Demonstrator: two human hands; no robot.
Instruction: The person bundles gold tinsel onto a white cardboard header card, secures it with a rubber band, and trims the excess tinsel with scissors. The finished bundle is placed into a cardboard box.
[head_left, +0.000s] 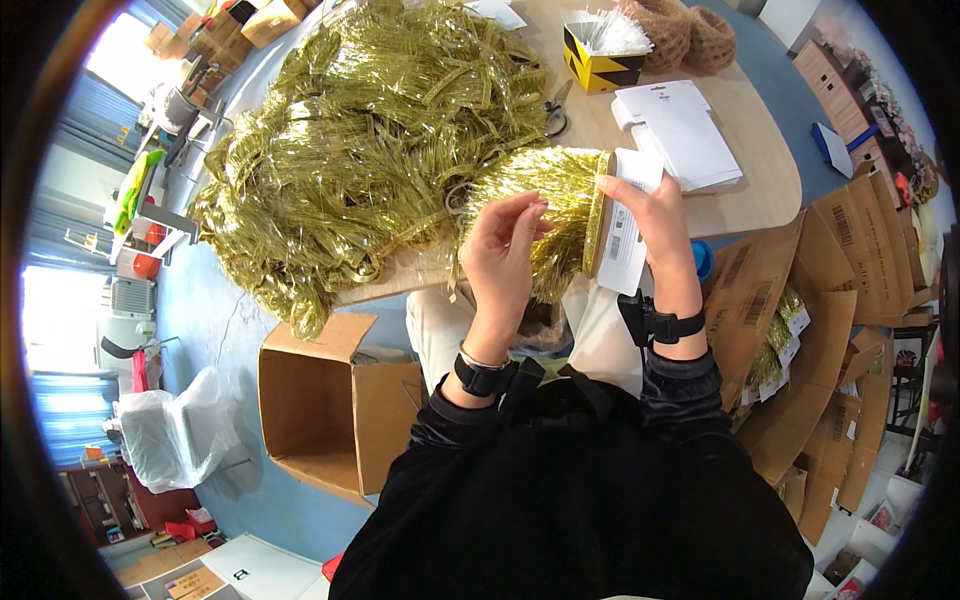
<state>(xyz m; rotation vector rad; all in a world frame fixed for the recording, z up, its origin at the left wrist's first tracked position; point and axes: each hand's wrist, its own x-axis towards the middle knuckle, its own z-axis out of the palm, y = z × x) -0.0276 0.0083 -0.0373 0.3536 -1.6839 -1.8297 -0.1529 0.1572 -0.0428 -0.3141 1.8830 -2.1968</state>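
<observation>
My right hand (656, 221) grips a white cardboard card (628, 255) with printed writing and a barcode, thumb on the near face. Attached along the card's left edge is a gold tinsel fringe (562, 187), its shiny strands spreading left. My left hand (502, 251) hovers over these strands with thumb and fingertips drawn together. Whether something small sits between those fingertips cannot be made out. Beyond and to the left, a large heap of loose gold tinsel fringe (367, 135) covers much of the wooden table (757, 165) and hangs over its near edge.
Scissors (556, 116) lie beside the heap. A yellow-and-black box (604, 69) holds white plastic strands, near brown mesh rolls (667, 34). White cards (686, 135) are stacked at right. An open carton (311, 409) stands left; another carton (806, 360) at right contains carded gold fringes (780, 337).
</observation>
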